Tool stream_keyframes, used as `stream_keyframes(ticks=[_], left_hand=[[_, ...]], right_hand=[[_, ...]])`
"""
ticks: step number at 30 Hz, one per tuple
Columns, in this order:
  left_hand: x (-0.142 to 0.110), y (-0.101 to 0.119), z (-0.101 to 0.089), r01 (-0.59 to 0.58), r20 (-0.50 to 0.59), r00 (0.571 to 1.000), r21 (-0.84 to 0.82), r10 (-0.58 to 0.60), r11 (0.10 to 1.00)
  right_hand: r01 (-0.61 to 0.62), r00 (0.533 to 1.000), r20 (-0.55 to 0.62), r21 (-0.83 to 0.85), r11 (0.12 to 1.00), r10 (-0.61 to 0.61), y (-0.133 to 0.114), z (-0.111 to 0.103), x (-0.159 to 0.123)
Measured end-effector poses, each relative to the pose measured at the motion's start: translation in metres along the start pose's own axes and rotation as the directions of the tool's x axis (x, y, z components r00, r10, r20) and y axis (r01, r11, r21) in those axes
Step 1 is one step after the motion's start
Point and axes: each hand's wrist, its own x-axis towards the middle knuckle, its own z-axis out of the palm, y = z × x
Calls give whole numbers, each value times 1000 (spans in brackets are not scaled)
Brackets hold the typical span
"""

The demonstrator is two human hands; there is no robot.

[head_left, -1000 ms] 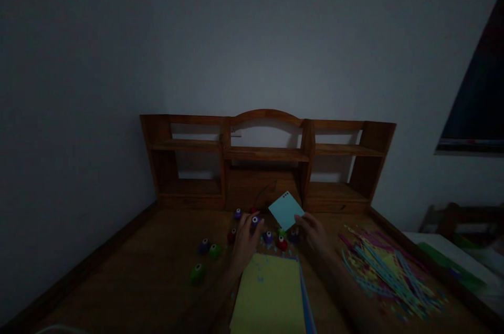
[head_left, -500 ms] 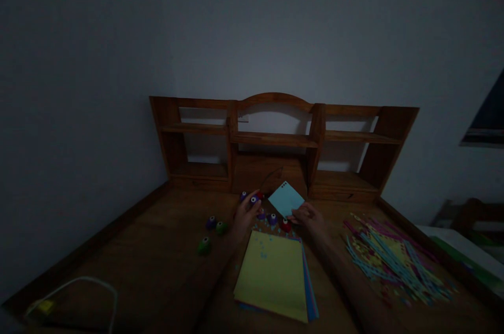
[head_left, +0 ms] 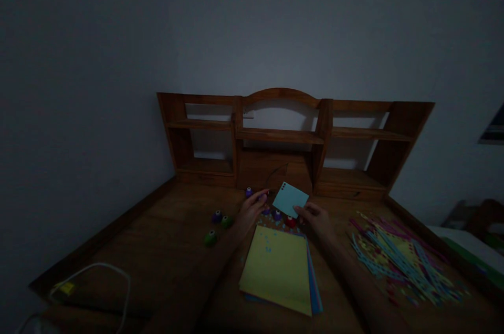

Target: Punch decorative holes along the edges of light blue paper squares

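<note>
My left hand is raised above the far middle of the desk. Its fingers curve around a small purple craft punch, mostly covered by them. My right hand pinches the lower right corner of a light blue square of paper, tilted, with several small dark holes near its top left corner. Below the paper sit two purple punches and a red punch, among light blue paper bits. Another purple punch stands behind my left hand.
A stack of coloured paper, yellow sheet on top, lies between my forearms. Left are a purple punch and two green punches. Punched paper strips pile up at right. A white cable curves front left. Wooden shelves stand behind.
The view has shifted a little. My left fingers have turned over the purple punch, so its round top no longer shows. My right hand still pinches the blue paper, which has tilted slightly.
</note>
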Motion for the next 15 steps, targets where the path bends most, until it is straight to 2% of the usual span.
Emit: stream_keyframes(ticks=[6,15], left_hand=[[-3,1,4,4,10,1000,181,-6,983],[-1,-3,1,-21,34,999,161,16,987]], right_hand=[[24,1000,4,-67,997,-23,0,1,1],[24,999,36,-73,997,-21,2,0,-1]])
